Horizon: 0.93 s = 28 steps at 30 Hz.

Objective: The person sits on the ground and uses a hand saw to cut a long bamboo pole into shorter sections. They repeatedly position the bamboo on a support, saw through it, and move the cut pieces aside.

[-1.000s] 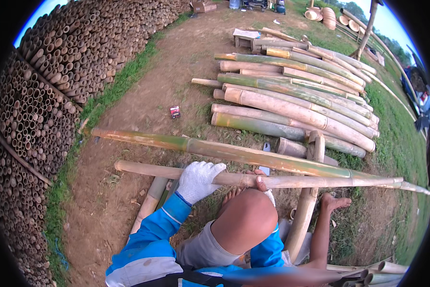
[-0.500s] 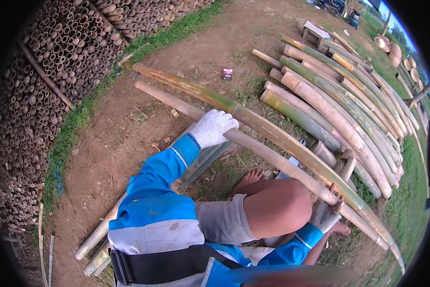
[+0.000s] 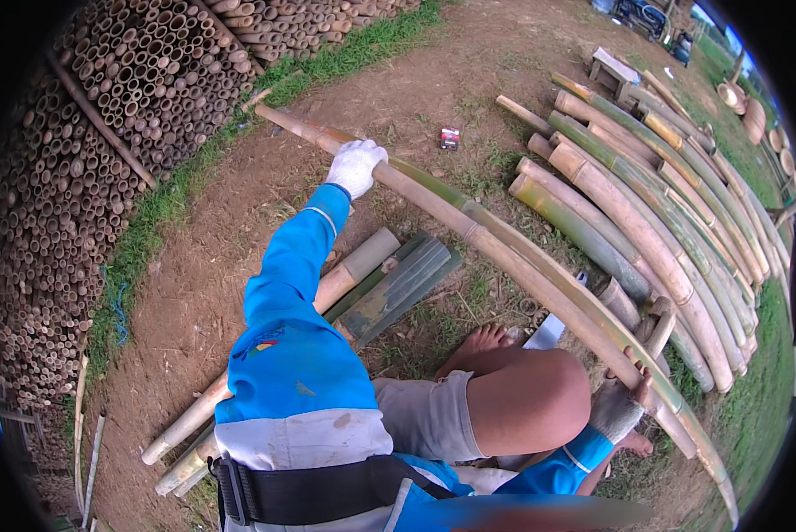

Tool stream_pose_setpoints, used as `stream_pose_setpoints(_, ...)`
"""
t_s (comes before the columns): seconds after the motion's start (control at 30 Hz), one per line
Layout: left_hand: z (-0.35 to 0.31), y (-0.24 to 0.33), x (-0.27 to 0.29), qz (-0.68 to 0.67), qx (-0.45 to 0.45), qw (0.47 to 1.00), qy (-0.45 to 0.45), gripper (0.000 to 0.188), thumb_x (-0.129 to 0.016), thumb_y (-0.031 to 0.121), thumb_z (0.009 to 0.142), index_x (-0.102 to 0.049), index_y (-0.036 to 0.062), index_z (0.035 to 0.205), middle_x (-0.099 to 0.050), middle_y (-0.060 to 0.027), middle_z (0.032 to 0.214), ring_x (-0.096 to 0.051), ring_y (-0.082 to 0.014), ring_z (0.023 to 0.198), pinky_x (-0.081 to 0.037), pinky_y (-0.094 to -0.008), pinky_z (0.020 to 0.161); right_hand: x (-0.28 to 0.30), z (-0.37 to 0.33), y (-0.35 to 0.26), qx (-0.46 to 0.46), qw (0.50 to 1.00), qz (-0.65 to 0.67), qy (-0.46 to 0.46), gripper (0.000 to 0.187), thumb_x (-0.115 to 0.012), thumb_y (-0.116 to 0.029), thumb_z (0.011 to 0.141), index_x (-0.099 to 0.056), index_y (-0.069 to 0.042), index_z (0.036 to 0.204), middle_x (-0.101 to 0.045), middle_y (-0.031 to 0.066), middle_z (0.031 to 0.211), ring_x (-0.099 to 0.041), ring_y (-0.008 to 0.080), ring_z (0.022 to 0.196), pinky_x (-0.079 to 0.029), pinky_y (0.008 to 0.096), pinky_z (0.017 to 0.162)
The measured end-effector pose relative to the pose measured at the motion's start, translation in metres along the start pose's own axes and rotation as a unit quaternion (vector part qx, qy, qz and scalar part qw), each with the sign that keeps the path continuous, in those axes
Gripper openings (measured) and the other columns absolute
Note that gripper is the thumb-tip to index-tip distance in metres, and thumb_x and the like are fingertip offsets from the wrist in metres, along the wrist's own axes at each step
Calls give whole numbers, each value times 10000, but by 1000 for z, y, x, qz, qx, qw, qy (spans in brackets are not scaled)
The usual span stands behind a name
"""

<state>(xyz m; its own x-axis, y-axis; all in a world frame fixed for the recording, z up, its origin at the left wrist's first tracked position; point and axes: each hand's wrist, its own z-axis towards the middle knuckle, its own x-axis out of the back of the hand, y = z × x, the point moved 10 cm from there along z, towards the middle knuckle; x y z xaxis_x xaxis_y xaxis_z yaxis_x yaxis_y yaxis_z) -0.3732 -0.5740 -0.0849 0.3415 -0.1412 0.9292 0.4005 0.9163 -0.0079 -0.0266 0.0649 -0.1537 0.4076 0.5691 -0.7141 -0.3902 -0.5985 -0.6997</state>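
A long bamboo pole point(image 3: 504, 257) runs slantwise across the view, from the upper left near the grass strip point(image 3: 150, 222) down to the lower right edge, held clear of the dirt ground point(image 3: 238, 293) between the person's two hands. The left hand point(image 3: 355, 166), in a white glove at the end of a blue sleeve point(image 3: 296, 266), is wrapped over the pole near its upper, thinner stretch, fingers curled around the top of it. The right hand point(image 3: 624, 403), in a grey glove, closes around the same pole much farther down, just past the bent bare knee point(image 3: 526, 403) (only the back of this hand and part of the thumb show, so how tightly it grips cannot be told). The pole thus spans from one hand to the other, passing in front of the knee and above a bare foot point(image 3: 487, 341) planted on the ground.

Under the left arm lie several shorter split bamboo pieces point(image 3: 389, 284), green and tan, flat on the dirt and pointing toward the lower left. A pale flat blade-like object point(image 3: 547, 332) rests on the ground just beside the foot. To the right, well apart from the left hand, a row of thick bamboo culms point(image 3: 646, 213) lies side by side on the grass. A tall stack of cut bamboo point(image 3: 88, 133), ends showing, fills the left side. A small red-and-dark box point(image 3: 449, 138) sits on the dirt beyond the pole.
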Motion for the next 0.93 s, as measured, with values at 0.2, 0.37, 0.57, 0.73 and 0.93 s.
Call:
stream_pose_setpoints(0.2, 13, -29, -18, 32, 56, 998, -19, 245, -694, 40, 844, -717, 173, 1048, -685, -113, 1084, -651, -364, 1157, -510, -507, 1011, -78, -1, 136, -59, 997, 42, -40, 377, -757, -403, 1042, -642, -137, 1284, -631, 46, 1397, -578, 441, 1435, -616, 505, 1013)
stream_pose_setpoints(0.37, 20, -16, -34, 25, 59, 998, -21, 258, -696, 54, 840, -712, 188, 1060, -690, -101, 1096, -650, -356, 1171, -485, -513, 1040, -122, 15, 163, -66, 991, 74, -94, 332, -757, -359, 1047, -630, -139, 1262, -662, 86, 1346, -603, 438, 1391, -540, 633, 1104)
stream_pose_setpoints(0.57, 29, 47, -45, -37, 5, 997, -60, 208, -756, 208, 880, -695, 210, 1079, -715, -79, 1111, -666, -335, 1179, -432, -557, 1122, -113, 29, 142, -97, 991, 24, -84, 464, -719, -370, 1068, -555, -112, 1418, -579, 109, 1386, -569, 397, 1439, -532, 533, 1127)
stream_pose_setpoints(0.73, 29, 197, -50, -168, -223, 959, -51, 503, -826, 426, 909, -677, 156, 1307, -702, -136, 1179, -645, -386, 1143, -479, -528, 1035, -68, 61, 180, -178, 979, 79, 58, 390, -636, -259, 1119, -604, -78, 1463, -591, 112, 1341, -642, 301, 1196, -649, 470, 974)
stream_pose_setpoints(0.93, 32, 242, -86, -99, -212, 971, -43, 626, -820, 440, 928, -631, 183, 1467, -648, -171, 1216, -609, -417, 1177, -483, -563, 1068, -43, 56, 146, -186, 971, 83, 126, 426, -670, -276, 1091, -529, -110, 1456, -540, 177, 1410, -617, 398, 1307, -662, 537, 978)
